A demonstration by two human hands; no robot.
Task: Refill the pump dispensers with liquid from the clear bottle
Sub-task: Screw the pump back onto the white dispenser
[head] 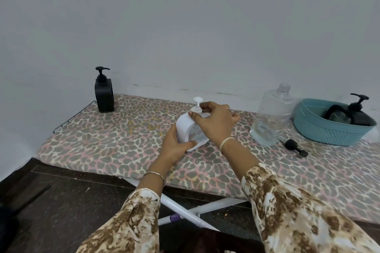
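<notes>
Where the leopard-print ironing board [115, 146] meets the grey wall [185, 26], a black pump dispenser [104, 94] stands upright at the far-left corner. It is roughly ten o'clock from the work in the middle and well apart from it, pump head on. At its eight o'clock a wire rest [74, 116] juts from the board's end. Centre of board: white dispenser [184, 129], held slightly tilted; cannot tell if its base sits flat on the cover. Left hand [174, 147] grips the lower body from seven o'clock, thumb laid across the front near the base, fingers out of sight behind. Right hand [216, 124] comes over from four o'clock, fingers and thumb curled round the collar under the white pump head, which stands at twelve o'clock above the knuckles. Both forearms are in brown-and-cream patterned sleeves, a band on each wrist. At three o'clock from the white dispenser, near the right hand but apart from it, the clear bottle [271, 117] stands on the board. Its neck is uncapped and clear liquid lies low in its bottom part. At the bottle's five o'clock a small black cap [296, 147] lies on its side on the cover. Farthest right, at the bottle's three o'clock and just beside it, a teal basket [329, 131] holds a second black dispenser [357, 111], pump head showing above the rim.
</notes>
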